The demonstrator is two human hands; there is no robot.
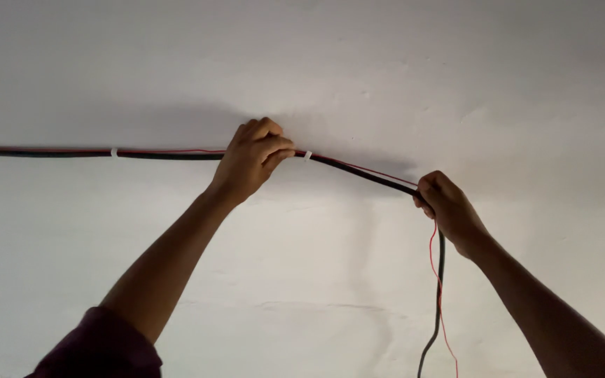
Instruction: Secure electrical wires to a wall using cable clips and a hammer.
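A thick black cable [162,155] with a thin red wire [386,172] alongside runs across a white plaster surface. Two white clips hold it: one clip [114,152] at the left, another clip [307,155] just right of my left hand. My left hand [252,158] is closed around the cable and pressed to the surface. My right hand [446,207] grips the cable further right, where it comes away from the surface. Below that hand the cable and the red wire hang down loose [437,294].
The white surface [316,70] fills the whole view, with faint cracks and bumps. A dark purple sleeve [99,346] covers my left upper arm at the bottom left.
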